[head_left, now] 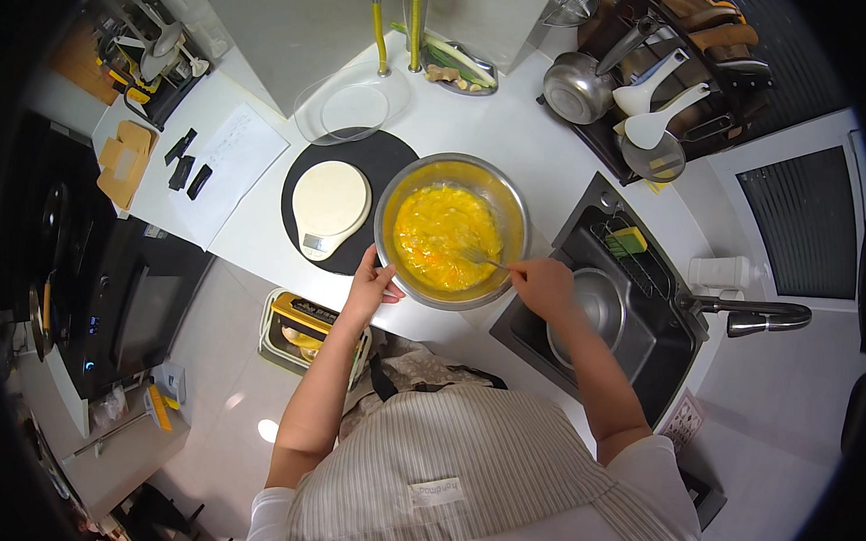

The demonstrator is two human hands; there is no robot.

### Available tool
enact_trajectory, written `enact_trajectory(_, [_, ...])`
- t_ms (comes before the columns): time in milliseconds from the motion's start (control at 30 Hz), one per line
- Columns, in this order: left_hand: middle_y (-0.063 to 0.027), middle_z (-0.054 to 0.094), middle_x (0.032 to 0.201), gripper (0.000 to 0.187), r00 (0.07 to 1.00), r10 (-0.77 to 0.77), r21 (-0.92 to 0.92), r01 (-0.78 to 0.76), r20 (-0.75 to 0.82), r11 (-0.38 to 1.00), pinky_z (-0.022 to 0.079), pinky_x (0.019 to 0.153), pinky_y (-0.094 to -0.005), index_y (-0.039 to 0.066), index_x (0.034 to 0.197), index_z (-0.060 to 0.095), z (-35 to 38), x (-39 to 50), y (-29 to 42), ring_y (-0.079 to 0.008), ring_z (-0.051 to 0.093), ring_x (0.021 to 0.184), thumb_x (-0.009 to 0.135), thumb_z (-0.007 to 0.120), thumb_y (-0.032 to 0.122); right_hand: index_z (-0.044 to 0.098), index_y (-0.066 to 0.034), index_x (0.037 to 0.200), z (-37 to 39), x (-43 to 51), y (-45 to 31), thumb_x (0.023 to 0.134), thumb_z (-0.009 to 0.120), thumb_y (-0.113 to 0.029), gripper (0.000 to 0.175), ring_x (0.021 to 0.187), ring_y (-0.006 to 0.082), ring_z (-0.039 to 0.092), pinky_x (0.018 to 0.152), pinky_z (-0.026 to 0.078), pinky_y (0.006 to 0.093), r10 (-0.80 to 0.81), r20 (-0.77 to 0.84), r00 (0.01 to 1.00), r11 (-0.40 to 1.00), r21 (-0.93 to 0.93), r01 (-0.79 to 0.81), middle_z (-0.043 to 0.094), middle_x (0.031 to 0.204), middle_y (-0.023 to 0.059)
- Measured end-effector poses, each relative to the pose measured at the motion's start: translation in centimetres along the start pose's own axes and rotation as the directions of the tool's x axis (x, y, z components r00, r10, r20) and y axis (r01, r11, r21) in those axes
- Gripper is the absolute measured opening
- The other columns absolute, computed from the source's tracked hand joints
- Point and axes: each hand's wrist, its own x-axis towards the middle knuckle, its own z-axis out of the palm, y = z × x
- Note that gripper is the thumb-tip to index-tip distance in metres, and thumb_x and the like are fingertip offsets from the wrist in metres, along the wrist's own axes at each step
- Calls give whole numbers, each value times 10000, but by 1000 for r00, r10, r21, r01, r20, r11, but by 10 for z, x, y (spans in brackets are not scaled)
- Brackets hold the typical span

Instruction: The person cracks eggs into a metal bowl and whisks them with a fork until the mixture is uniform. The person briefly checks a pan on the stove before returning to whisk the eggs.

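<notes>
A stainless steel mixing bowl (511, 194) stands tilted slightly towards me at the front of the white countertop. In it lies beaten egg (441, 228), yellow with orange streaks and a frothy surface. My left hand (372, 286) grips the bowl's near-left rim, thumb on the outside. A metal fork (485, 259) is held by its handle in my right hand (545, 289), over the right rim, with its tines dipping into the egg. Left of the bowl, a cream digital kitchen scale (331, 199) rests on a round black mat (394, 149).
A clear lid (353, 107) overlaps the mat's far edge. Behind it, scallion and ginger lie on a small metal plate (475, 89). To the right are a black sink (645, 349) with a faucet (753, 310), and a rack holding a saucepan (579, 86). Papers (229, 163) lie left.
</notes>
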Motion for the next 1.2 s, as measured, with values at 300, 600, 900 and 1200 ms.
enact_trajectory(300, [-52, 606, 821, 506, 1000, 0, 11, 0, -4, 1000, 509, 508, -203, 128, 1385, 223, 1, -2, 6, -92, 594, 584, 929, 440, 119, 677, -145, 955, 35, 5, -14, 826, 518, -228, 220, 726, 303, 620, 649, 490, 394, -50, 87, 995, 997, -45, 54, 641, 797, 124])
enact_trajectory(600, [-46, 600, 822, 498, 1000, 2, 2, -2, 7, 1000, 503, 507, -198, 129, 1381, 228, 4, -1, 5, -87, 594, 587, 929, 436, 118, 677, -152, 960, 66, 8, -24, 831, 502, -216, 227, 753, 316, 619, 682, 490, 389, -20, 49, 999, 965, 260, 6, 645, 817, 127])
enact_trajectory(900, [-40, 598, 827, 501, 1000, 7, -1, -7, -8, 1000, 501, 516, -194, 130, 1382, 229, 2, -4, 6, -85, 592, 585, 927, 439, 119, 663, -87, 985, 35, 22, -4, 822, 525, -197, 240, 789, 311, 625, 709, 490, 357, -8, 206, 978, 898, 433, -84, 642, 855, 172])
enact_trajectory(1200, [-51, 601, 790, 519, 1000, 9, -14, -9, -12, 1000, 494, 494, -202, 127, 1386, 209, 2, -2, 1, -100, 592, 573, 922, 441, 102, 661, -84, 982, 48, -1, -26, 833, 493, -181, 245, 789, 318, 617, 712, 485, 375, -52, 251, 967, 960, 278, -20, 632, 863, 180])
